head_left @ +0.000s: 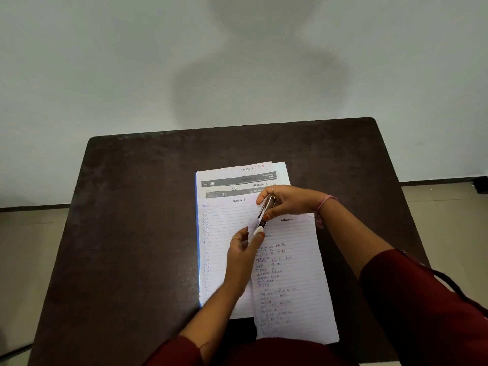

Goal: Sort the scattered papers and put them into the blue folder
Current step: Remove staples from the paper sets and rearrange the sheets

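Observation:
A stack of lined, handwritten papers (pixel 227 233) lies on the blue folder (pixel 197 233), of which only a thin left edge shows. A separate handwritten sheet (pixel 293 273) lies shifted toward me on the right, overlapping the stack. My right hand (pixel 290 200) grips a small metal stapler (pixel 265 215) over that sheet's top left corner. My left hand (pixel 244 256) pinches the sheet's corner and touches the stapler's white end.
The dark brown table (pixel 137 220) carries the folder and papers at its middle. A pale wall rises behind the far edge. Floor shows on both sides of the table. My dark red sleeves cover the near edge.

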